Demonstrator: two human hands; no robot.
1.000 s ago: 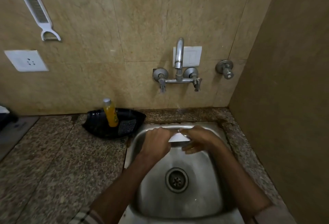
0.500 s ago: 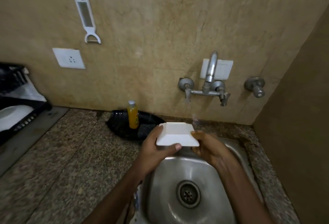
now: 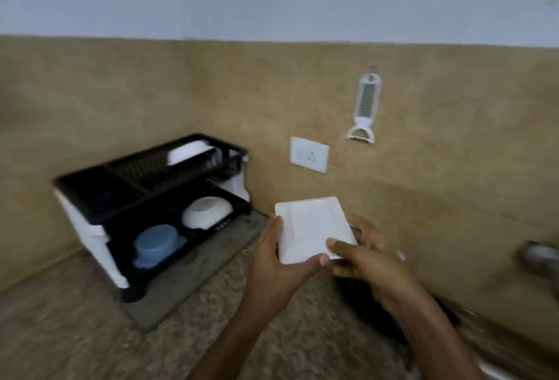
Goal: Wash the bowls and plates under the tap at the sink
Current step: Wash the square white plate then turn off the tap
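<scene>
Counter [image 3: 75, 343]; bowl [image 3: 311, 228], left hand [image 3: 273, 261], right hand [image 3: 367, 258]

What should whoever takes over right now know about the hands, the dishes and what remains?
Left hand grips the square white dish at its left edge; right hand grips its near right corner, thumb on top.
It is held above the counter, right of the dish rack.
Done: rack holds a white bowl and blue container below, a white dish on top.
Left: probably rack this dish; other unwashed pieces not in view.
</scene>
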